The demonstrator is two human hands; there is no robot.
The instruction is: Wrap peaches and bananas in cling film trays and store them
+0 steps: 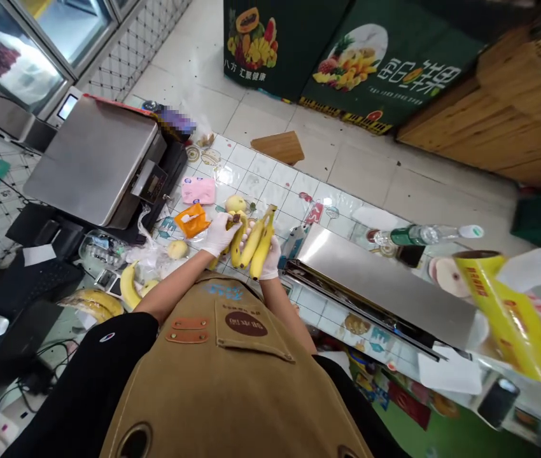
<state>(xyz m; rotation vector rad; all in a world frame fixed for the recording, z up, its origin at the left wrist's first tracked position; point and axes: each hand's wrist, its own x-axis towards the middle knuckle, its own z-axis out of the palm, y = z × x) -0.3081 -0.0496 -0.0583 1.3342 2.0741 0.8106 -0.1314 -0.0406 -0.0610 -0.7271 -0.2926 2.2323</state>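
Both my hands wear white gloves and hold a bunch of yellow bananas (254, 242) over the tiled counter (275, 184). My left hand (217, 234) is closed on the bunch's stem end at the left. My right hand (270, 259) grips the bananas from below on the right. A pale round fruit (235, 203) lies just beyond the bunch. More bananas (130, 286) lie at the counter's near left, beside a clear plastic bag (153, 257).
A steel weighing scale (93, 159) stands at the left. A pink pack (198, 190) and an orange pack (193, 219) lie nearby. A steel wrap dispenser (380, 280), a yellow film box (509, 312) and a bottle (418, 234) are at the right. A wooden board (280, 146) lies on the floor.
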